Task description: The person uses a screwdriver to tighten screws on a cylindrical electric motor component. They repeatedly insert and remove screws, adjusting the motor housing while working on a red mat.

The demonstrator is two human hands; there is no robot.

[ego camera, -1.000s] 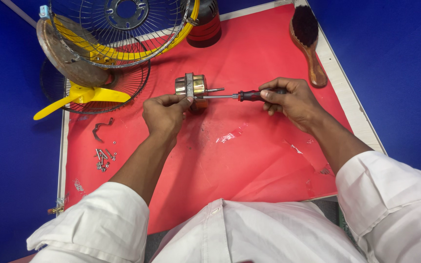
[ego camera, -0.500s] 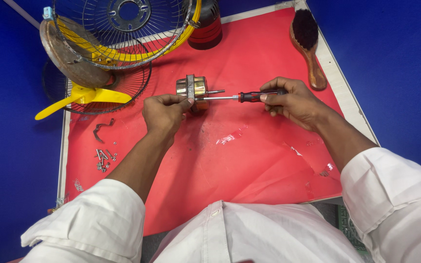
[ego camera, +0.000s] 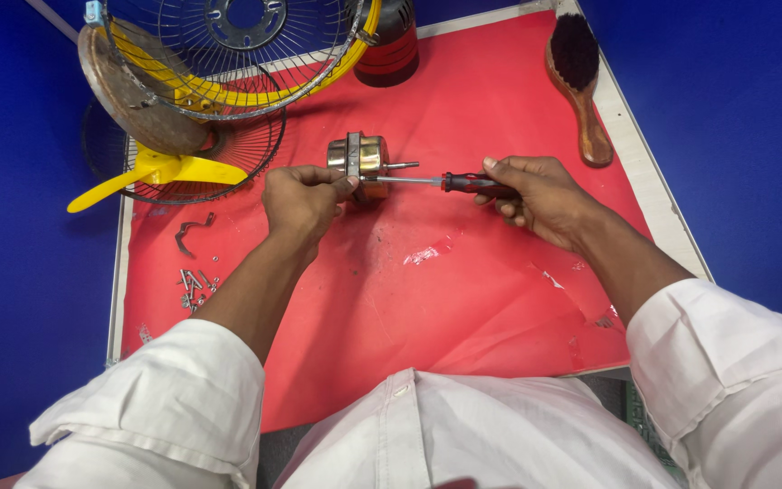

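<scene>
A small metal fan motor (ego camera: pixel 361 156) with a short shaft lies on the red mat (ego camera: pixel 427 272). My left hand (ego camera: pixel 302 197) grips the motor from the near side and holds it steady. My right hand (ego camera: pixel 536 190) holds a screwdriver (ego camera: pixel 450 182) with a red and black handle. Its metal blade runs left and its tip meets the motor's side, just below the shaft.
A wire fan guard with a yellow rim (ego camera: pixel 228 54) and a second guard (ego camera: pixel 201 154) stand at the back left, with a yellow fan blade (ego camera: pixel 160 172) beside them. A wooden brush (ego camera: pixel 581 81) lies at the back right. Loose screws (ego camera: pixel 194 285) and a bent clip (ego camera: pixel 190 231) lie left.
Both hands stay on the motor and the screwdriver in the same hold. Only the view has shifted slightly.
</scene>
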